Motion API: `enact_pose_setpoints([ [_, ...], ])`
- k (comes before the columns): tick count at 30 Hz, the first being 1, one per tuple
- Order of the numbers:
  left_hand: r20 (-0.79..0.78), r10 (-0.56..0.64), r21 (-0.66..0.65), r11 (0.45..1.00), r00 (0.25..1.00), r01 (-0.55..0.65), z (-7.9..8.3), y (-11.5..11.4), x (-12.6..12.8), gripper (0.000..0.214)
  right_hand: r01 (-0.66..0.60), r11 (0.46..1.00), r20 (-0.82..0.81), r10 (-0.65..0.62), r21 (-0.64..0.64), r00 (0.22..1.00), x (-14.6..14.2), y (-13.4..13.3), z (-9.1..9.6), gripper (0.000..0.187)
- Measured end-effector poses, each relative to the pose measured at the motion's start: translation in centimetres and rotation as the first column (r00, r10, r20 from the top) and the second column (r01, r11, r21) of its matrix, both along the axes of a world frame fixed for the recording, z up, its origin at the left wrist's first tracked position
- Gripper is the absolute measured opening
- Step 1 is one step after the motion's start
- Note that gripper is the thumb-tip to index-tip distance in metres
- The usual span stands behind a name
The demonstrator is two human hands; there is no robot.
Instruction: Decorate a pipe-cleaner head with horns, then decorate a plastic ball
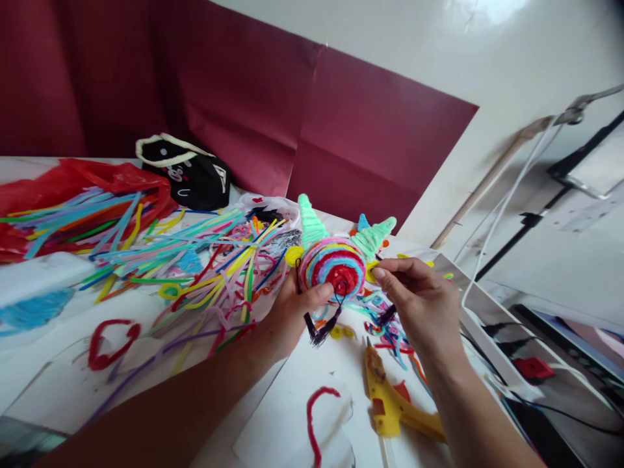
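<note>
My left hand (pixel 292 312) grips a round pipe-cleaner craft (pixel 334 266) from its lower left, thumb across its front. Rings of red, blue, pink and yellow cover the craft, and two mint-green pointed horns (pixel 312 224) rise from its top. Dark tassels (pixel 324 328) hang from the front and sides. At the right side, my right hand (pixel 419 292) pinches a small yellow coil (pixel 372 272) against the craft with thumb and forefinger. A matching yellow coil (pixel 293 255) sits on the left side. Part of the craft's lower edge is hidden behind my left thumb.
A yellow glue gun (pixel 385 396) lies below my right hand, near a curved red pipe cleaner (pixel 314 422). Loose pipe cleaners (pixel 214 253) cover the left side, with a red plastic bag (pixel 97 172) and black pouch (pixel 202 179) behind. A power strip (pixel 531 369) is at right.
</note>
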State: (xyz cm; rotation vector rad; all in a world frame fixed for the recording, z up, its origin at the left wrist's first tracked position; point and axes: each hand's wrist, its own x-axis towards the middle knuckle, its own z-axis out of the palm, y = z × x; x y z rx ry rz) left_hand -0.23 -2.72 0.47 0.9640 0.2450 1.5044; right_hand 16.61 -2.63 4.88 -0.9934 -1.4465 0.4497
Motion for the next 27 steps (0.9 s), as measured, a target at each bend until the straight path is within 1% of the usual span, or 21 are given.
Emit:
enact_pose_setpoints([
  [5, 0.010, 0.009, -0.033, 0.999, 1.000, -0.009, -0.19, -0.03, 0.01, 0.042, 0.029, 0.999, -0.010, -0.029, 0.030, 1.000, -0.40, -0.05, 0.05, 0.013],
  [9, 0.002, 0.004, -0.048, 0.999, 1.000, -0.004, -0.11, -0.15, -0.01, 0.046, 0.013, 1.000, -0.045, -0.012, 0.027, 0.999, -0.63, 0.04, -0.13, 0.019],
  [14, 0.002, 0.022, -0.076, 0.997, 1.000, -0.022, 0.05, -0.32, -0.05, 0.036, 0.002, 0.999, -0.074, 0.001, 0.035, 0.997, -0.75, 0.00, -0.40, 0.023],
  [18, 0.008, 0.017, -0.055, 0.998, 1.000, -0.017, -0.08, -0.28, -0.03, 0.034, -0.012, 0.999, -0.086, 0.017, 0.053, 0.996, -0.77, -0.08, -0.53, 0.021],
  [22, 0.014, 0.004, -0.031, 1.000, 1.000, -0.004, -0.21, -0.18, -0.04, 0.030, 0.005, 0.997, -0.069, 0.000, 0.072, 0.998, -0.87, -0.14, -0.54, 0.019],
  [27, 0.012, 0.000, -0.029, 1.000, 1.000, 0.000, -0.17, -0.20, -0.07, 0.030, 0.028, 0.996, -0.058, -0.023, 0.081, 0.998, -1.08, -0.20, -0.41, 0.020],
])
